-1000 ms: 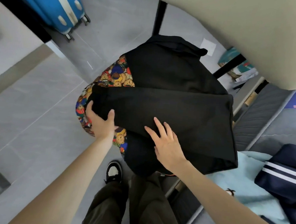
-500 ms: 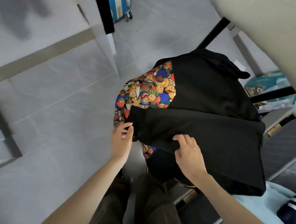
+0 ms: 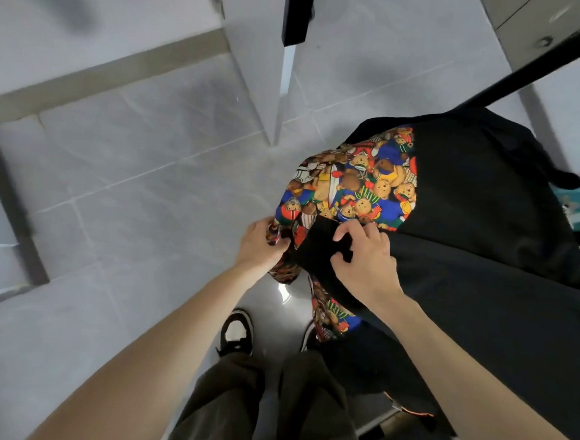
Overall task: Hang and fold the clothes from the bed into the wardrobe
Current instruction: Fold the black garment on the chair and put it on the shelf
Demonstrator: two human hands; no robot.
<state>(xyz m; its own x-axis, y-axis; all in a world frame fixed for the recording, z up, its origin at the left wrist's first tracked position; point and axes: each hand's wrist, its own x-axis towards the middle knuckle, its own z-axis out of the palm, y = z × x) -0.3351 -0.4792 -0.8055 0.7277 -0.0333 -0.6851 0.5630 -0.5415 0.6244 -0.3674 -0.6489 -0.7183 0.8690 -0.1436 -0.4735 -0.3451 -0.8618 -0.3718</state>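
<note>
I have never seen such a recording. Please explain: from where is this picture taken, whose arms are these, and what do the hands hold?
There is no machine here. A person wears a camera on the head, and it looks down at their own bare arms. The left hand grips the bear-print lining of a black garment. The right hand pinches the garment's black edge. Below are the grey floor tiles, the person's dark trousers and a black-and-white shoe.
</note>
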